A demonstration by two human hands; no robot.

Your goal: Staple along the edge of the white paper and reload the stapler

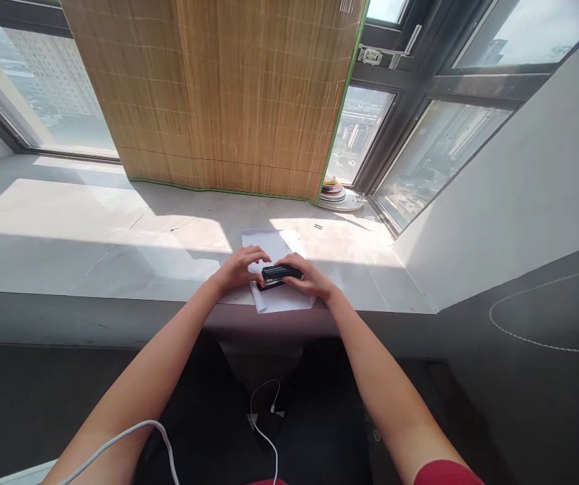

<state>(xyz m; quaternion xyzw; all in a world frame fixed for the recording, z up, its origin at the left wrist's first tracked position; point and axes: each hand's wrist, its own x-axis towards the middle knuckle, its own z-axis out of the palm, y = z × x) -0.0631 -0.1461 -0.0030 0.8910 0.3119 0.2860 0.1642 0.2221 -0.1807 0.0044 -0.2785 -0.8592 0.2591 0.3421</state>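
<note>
A black stapler [282, 272] lies over white paper sheets [289, 300] at the edge of the window sill. My right hand [307, 275] is closed around its right end, thumb below and fingers along the top. At the other end is my left hand [242, 268], its fingers curved and apart. The left thumb is at the stapler's front end, seemingly touching it, while the index finger is held above the paper. Between the stapler's upper and lower arms a gap shows. Beyond the paper, a small strip of staples [318, 226] rests on the sill.
The pale sill [117, 263] spans the view, partly sunlit. A bamboo blind [233, 101] hangs over the window behind it. Stacked round plates [337, 195] stand in the right corner. A white cable [263, 434] runs over my lap, and a beaded cord [532, 340] hangs at right.
</note>
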